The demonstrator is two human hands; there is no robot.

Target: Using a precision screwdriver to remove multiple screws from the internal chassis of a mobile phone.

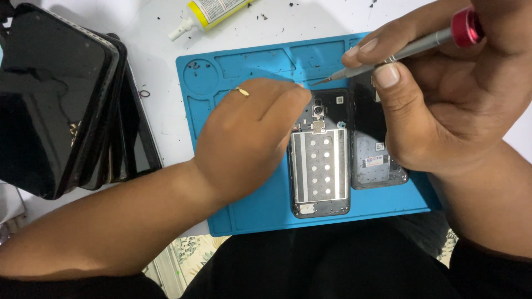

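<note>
I see the white tabletop [160, 66] carrying a blue work mat [260, 210] with moulded compartments along its far edge; the round one far-left of my left hand [244, 138] holds only a few dark specks, and the rectangular ones beyond its fingers look bare from here. Well to the left of that hand leans a stack of dark phone screens [61, 105], and beyond it, off the mat, lies a yellow glue tube [208, 11] with a white nozzle. On the mat, an opened phone [320, 166] lies just right of my left hand, touching its fingers, its long axis running away from me, with a perforated silver plate covering the middle and the camera module at the far end. A second dark back cover [377, 149] lies parallel and just beside it, partly under my right hand [438, 105]. My left hand is curled, palm down, fingers pressing on the phone's upper left edge; it grips nothing else that I can make out, and a gold ring [242, 92] shows on one finger. My right hand is closed in a pinch around a slim grey screwdriver [404, 52] with a red cap, and the tip points left and slightly down, hovering just beyond the phone's camera end. The right hand is the one nearer that top edge with the tool.
</note>
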